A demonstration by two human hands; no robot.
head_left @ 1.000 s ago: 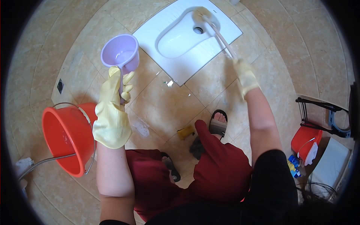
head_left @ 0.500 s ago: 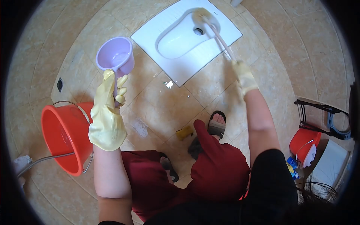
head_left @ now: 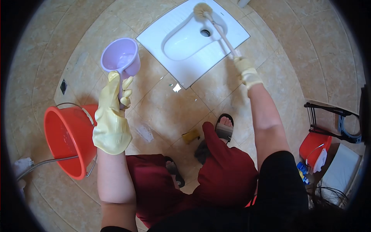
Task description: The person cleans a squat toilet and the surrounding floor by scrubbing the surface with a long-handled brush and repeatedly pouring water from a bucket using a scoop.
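Note:
My left hand (head_left: 113, 112), in a yellow rubber glove, is wrapped round the handle of a purple dipper (head_left: 121, 56) held above the floor. A little water shows in the dipper's bowl. My right hand (head_left: 247, 71), also gloved, grips the handle end of a long brush (head_left: 223, 35). Its round tan bristle head (head_left: 203, 10) is at the far rim of the white squat toilet (head_left: 187, 71), beyond the drain hole.
A large red bucket (head_left: 79, 143) with a hose over its rim stands at left. At right are a smaller red bucket (head_left: 313, 145), a black folding frame (head_left: 328, 133) and blue-and-yellow packets (head_left: 302, 173). A yellow sponge (head_left: 191, 136) lies near my feet.
The brush head has moved slightly up and left along the toilet's far rim, my right hand moving with it. The dipper shifted left and down at first, then stayed nearly still.

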